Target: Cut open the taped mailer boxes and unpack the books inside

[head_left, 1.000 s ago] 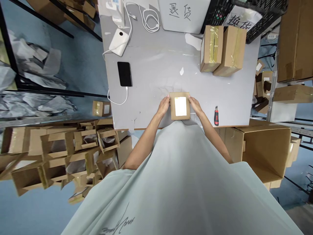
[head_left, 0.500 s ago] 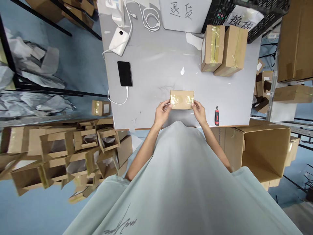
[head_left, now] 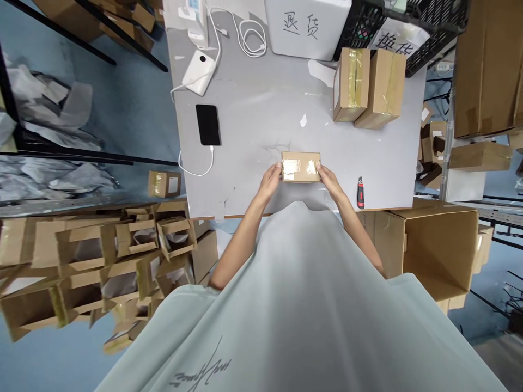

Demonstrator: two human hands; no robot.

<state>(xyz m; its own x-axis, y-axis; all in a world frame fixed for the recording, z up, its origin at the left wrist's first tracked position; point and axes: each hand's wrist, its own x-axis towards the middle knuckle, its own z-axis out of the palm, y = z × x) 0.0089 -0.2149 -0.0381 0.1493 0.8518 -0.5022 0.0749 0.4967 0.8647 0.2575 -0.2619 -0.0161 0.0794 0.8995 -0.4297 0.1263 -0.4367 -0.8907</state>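
Between my two hands is a small cardboard box [head_left: 301, 169] with shiny tape across its face, held near the front of the grey table [head_left: 253, 125]. My left hand [head_left: 270, 181] grips its left end, and my right hand [head_left: 329, 180] grips the right end with the thumb on the near face. To the right of my right hand lies a red and black utility knife [head_left: 360, 193]. Two taller taped cardboard boxes, a left one [head_left: 352, 84] and a right one [head_left: 381, 90], stand side by side farther back. The fingers behind the held box are hidden.
A black phone [head_left: 208, 124] on a white cable and a white power bank [head_left: 199, 72] lie at the left. A white bin [head_left: 308, 27] and a black crate [head_left: 437, 38] stand at the back. An open carton [head_left: 437, 256] is at the right; several open boxes [head_left: 87, 250] are stacked left.
The small box has tilted slightly in my hands, and my right fingers sit a little higher on its end. The whole view has shifted a little; the other things stay in place.
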